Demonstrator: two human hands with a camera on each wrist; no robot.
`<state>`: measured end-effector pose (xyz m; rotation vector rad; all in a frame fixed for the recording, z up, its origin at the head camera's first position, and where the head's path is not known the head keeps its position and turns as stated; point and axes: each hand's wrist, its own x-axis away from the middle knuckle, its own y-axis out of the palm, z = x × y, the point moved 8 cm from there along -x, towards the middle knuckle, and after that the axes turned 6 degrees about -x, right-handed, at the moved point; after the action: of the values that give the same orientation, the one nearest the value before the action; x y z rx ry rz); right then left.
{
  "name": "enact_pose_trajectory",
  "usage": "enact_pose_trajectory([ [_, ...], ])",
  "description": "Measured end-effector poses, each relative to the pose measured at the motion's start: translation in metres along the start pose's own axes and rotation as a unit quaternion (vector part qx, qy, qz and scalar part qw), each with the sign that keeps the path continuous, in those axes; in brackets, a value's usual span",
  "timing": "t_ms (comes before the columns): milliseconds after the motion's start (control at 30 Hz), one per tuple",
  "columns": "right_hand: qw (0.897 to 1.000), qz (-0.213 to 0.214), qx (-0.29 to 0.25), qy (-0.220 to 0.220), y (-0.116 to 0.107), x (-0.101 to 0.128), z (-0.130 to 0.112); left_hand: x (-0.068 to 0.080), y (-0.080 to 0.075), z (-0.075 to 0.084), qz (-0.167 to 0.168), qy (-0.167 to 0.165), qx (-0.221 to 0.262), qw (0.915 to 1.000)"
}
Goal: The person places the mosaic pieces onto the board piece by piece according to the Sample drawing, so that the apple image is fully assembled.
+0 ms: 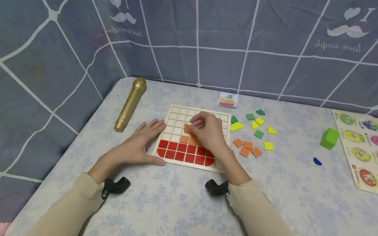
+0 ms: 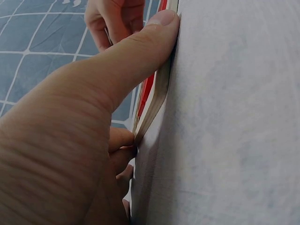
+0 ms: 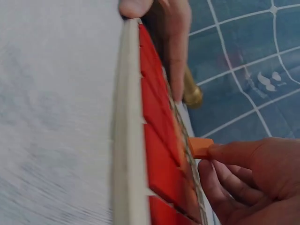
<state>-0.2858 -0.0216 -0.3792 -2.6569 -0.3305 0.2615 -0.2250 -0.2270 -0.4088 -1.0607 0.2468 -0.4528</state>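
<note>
A white gridded board (image 1: 198,111) lies on the table, with rows of red tiles (image 1: 180,156) filling its near part. Just above them sit a few orange tiles (image 1: 184,139), partly covered by the right hand. Spread fingers and thumb of my left hand (image 1: 139,144) rest against the board's left side and near-left corner; the left wrist view shows the thumb (image 2: 154,35) along the edge. My right hand (image 1: 210,132) is over the board's middle. Between thumb and finger it pinches an orange square tile (image 3: 199,147), standing tilted at the board's surface.
Loose orange squares (image 1: 244,152) and several yellow and green pieces (image 1: 259,134) lie right of the board. A small pattern card (image 1: 228,100) is behind it. A gold microphone (image 1: 129,106) lies left. Farther right are a green block (image 1: 329,138), a blue piece (image 1: 317,161) and a fruit puzzle board (image 1: 354,171).
</note>
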Motion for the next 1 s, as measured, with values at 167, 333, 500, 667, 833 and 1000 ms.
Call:
enact_pose_trajectory([
  [167,1.0,-0.007,0.015,-0.012,0.007,0.002,0.003,0.0,0.0,0.002,0.001,0.005,0.001,1.0],
  [333,0.999,-0.009,0.024,-0.032,0.007,0.003,0.001,0.0,0.0,0.0,0.0,0.002,-0.003,1.0],
  [500,0.997,-0.03,0.054,-0.042,0.012,0.002,-0.002,0.0,-0.001,0.0,0.0,0.002,-0.003,1.0],
  [667,0.993,-0.048,0.091,-0.058,0.015,0.002,-0.006,0.0,-0.001,0.0,0.001,0.003,-0.004,1.0],
  [833,0.989,-0.058,0.109,-0.078,0.018,0.003,-0.009,-0.001,0.0,-0.001,-0.001,0.002,-0.004,1.0],
  [1000,0.985,-0.064,0.124,-0.103,0.02,0.005,-0.012,0.0,0.001,-0.001,0.0,0.001,-0.003,1.0],
])
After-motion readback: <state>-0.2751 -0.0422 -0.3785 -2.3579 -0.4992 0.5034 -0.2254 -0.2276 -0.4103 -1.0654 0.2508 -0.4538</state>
